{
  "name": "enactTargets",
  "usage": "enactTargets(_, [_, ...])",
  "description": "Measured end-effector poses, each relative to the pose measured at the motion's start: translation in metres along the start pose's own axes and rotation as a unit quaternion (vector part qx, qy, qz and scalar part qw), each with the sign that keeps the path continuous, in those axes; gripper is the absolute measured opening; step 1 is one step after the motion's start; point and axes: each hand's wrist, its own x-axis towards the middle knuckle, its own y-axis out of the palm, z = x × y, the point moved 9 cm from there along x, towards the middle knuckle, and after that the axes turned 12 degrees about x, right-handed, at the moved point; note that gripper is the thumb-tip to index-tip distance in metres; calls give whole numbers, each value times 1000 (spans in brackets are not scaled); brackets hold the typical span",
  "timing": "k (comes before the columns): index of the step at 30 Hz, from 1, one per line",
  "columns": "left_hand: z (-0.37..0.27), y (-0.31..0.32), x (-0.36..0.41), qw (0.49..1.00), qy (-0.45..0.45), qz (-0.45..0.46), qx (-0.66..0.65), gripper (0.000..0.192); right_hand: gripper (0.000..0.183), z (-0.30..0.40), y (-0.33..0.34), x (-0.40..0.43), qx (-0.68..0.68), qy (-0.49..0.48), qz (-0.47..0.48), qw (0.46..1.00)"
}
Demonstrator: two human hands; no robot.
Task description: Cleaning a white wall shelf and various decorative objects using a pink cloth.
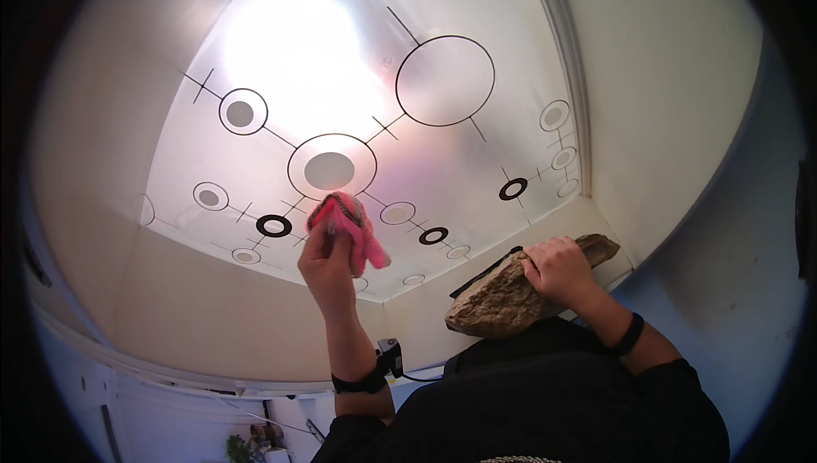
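Note:
My left hand (327,265) is raised and pinches a bunched pink cloth (359,233) with a dark stitched edge. Behind the cloth spreads a glossy white panel (440,163), patterned with black circles and thin lines. Whether the cloth touches the panel cannot be told. My right hand (562,271) grips the top of a rough brown stone-like piece (498,303), its fingers curled over the upper edge. A dark strip (485,273) runs along that piece's far side. Its lower edge is partly hidden by my black clothing.
Beige side surfaces (664,67) frame the panel, with a grey trim (565,48) at its right. A strong glare whitens its upper left. A black device (390,356) with a cable sits at my left wrist. Lower left are a green plant (237,449) and a thin cable (255,413).

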Motion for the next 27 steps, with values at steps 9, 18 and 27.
enactTargets(9, [73,86,-35,974,12,132,183,21,26,-4,1,-1,5,11,4,1000])
enactTargets(18, [133,183,-75,895,109,371,221,21,28,-7,2,0,11,14,19,1000])
enactTargets(27, [163,212,-88,855,128,445,233,27,24,-6,2,-4,3,-18,-30,999])
